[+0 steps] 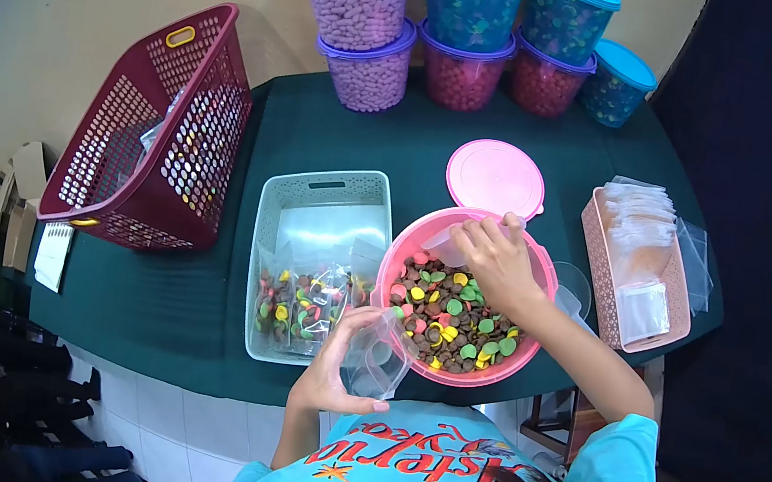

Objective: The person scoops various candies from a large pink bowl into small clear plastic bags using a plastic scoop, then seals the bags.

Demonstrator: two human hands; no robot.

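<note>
My left hand [328,372] is closed on a clear plastic bag [378,358], its mouth held open beside the near left rim of a round pink tub [395,262]. Brown, green, yellow and pink candy pieces [444,320] lie loose in the tub. Over the tub's far side, my right hand [493,257] grips a translucent plastic scoop [444,252], partly covered by the fingers. To the left, a pale green basket [266,253] holds several clear bags [312,305] of the same candy.
A pink lid [496,176] lies behind the tub. On the right, a pink basket [592,262] holds stacked clear bags [642,229]. A maroon laundry basket [220,146] stands left, near a notepad [53,253]. Several lidded candy tubs [360,78] line the back.
</note>
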